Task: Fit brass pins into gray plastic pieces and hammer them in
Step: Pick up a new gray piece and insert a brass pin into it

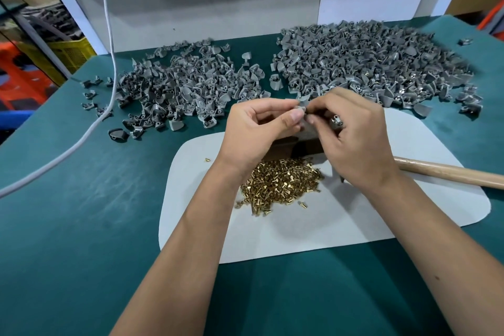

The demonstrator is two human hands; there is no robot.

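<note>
My left hand (259, 128) and my right hand (351, 133) meet above the white mat (395, 215). Between the fingertips of both hands sits one gray plastic piece (301, 106). Further gray pieces (336, 120) are tucked in my right palm. Whether a pin is in the fingers I cannot tell. A heap of brass pins (281, 185) lies on the mat under my wrists. Two big piles of gray plastic pieces lie behind: a left pile (188, 87) and a right pile (373, 63). The hammer's wooden handle (450, 172) lies at the right; its head is hidden.
A dark block (289, 148) stands on the mat beneath my hands. A gray cable (109, 35) hangs down and runs off the left of the green table (81, 213). A white panel (191, 0) closes the back. Crates stand off the table's left edge.
</note>
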